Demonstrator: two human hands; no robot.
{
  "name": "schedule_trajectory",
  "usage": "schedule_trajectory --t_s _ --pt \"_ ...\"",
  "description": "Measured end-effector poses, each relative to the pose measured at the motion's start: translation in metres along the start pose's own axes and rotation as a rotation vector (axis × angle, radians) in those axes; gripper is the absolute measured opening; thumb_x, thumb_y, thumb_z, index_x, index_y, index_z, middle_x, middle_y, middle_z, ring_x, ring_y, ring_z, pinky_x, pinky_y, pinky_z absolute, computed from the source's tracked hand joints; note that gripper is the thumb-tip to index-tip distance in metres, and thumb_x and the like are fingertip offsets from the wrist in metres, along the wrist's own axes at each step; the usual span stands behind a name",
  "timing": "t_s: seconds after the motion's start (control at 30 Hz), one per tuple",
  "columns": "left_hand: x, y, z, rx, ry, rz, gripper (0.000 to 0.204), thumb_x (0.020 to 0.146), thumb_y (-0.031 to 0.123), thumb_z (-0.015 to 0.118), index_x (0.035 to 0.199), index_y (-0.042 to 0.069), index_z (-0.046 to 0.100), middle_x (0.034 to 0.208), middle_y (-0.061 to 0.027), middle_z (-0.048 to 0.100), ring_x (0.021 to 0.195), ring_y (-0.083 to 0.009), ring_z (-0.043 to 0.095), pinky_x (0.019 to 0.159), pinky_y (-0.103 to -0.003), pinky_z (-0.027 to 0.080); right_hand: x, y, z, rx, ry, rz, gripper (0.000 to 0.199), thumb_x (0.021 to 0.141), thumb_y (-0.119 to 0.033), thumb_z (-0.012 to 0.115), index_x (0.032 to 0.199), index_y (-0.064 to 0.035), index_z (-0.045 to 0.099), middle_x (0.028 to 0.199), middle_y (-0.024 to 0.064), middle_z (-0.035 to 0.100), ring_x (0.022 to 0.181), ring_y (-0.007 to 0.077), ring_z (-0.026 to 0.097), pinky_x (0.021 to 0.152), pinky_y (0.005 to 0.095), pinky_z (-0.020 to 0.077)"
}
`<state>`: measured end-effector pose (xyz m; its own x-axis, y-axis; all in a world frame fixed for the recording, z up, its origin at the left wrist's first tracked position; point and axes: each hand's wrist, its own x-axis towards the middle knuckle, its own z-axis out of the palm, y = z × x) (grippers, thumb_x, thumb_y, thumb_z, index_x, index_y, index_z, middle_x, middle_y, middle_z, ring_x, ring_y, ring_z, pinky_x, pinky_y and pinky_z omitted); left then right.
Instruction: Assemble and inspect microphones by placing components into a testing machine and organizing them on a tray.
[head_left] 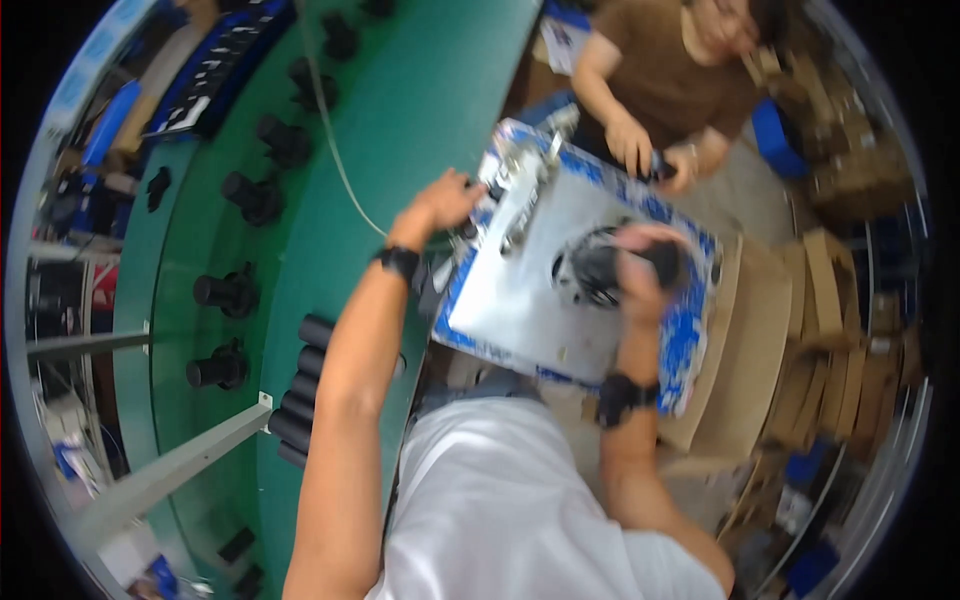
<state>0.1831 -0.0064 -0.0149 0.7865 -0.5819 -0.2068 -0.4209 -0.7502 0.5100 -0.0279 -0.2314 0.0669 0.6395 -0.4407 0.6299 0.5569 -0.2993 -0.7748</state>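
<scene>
A silver metal plate point(520, 300) with a blue patterned border lies tilted in front of me, beside the green belt. My right hand point(640, 270) is closed on a black cylindrical part point(600, 268) sitting in a round opening of the plate. My left hand point(445, 200) reaches to the plate's far left edge and touches small dark parts there; its fingers are curled, and whether it grips one is blurred. Both wrists wear black bands.
A green conveyor belt point(400, 110) curves along the left with several black cylindrical parts point(230, 292) on it and a row stacked at its near edge point(300, 385). Another person in a brown shirt point(670, 70) works opposite, hands near the plate's far corner. Cardboard sheets point(760, 340) lie at right.
</scene>
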Motion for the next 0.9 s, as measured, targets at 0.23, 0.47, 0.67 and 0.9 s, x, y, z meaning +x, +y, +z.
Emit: schedule_trajectory --t_s 0.23,0.47,0.67,0.9 --pt "-0.174 0.081 -0.106 -0.503 0.711 0.464 0.049 0.076 0.018 0.07 0.12 0.002 0.057 0.124 -0.0165 0.057 0.121 -0.035 0.051 0.102 -0.042 0.039 0.077 -0.127 0.093 0.231 -0.361 -0.024 0.061 0.065 -0.036 0.082 0.106 -0.0011 0.053 0.099 0.0143 0.059 0.094 0.0259 0.058 0.089 0.0392 0.0458" --pt "-0.263 0.047 -0.089 -0.612 0.868 0.01 0.067 0.067 0.029 0.083 0.118 -0.001 0.052 0.106 -0.0196 0.065 0.099 -0.0322 0.065 0.089 -0.039 0.049 0.007 -0.118 0.184 0.04 -1.004 0.123 0.067 0.069 -0.022 0.079 0.126 -0.0016 0.05 0.137 0.0172 0.047 0.127 0.0307 0.045 0.106 0.0401 0.0335" --pt "-0.311 -0.091 -0.121 -0.481 1.615 -0.483 0.066 0.071 0.017 0.082 0.123 -0.003 0.046 0.105 -0.0141 0.064 0.095 -0.0232 0.063 0.087 -0.035 0.049 -0.005 -0.079 0.157 0.048 -1.14 0.484 0.055 0.08 -0.018 0.069 0.129 -0.0024 0.051 0.131 0.0123 0.054 0.123 0.0224 0.049 0.101 0.0356 0.0376" --pt "-0.364 -0.203 -0.13 0.381 1.934 -0.748 0.065 0.075 0.013 0.078 0.127 -0.004 0.043 0.12 -0.0213 0.053 0.113 -0.0367 0.052 0.099 -0.042 0.04 -0.034 -0.052 0.112 0.041 -1.111 0.795 0.041 0.082 -0.009 0.066 0.121 -0.0016 0.055 0.118 0.0095 0.062 0.113 0.0183 0.057 0.094 0.0329 0.0429"
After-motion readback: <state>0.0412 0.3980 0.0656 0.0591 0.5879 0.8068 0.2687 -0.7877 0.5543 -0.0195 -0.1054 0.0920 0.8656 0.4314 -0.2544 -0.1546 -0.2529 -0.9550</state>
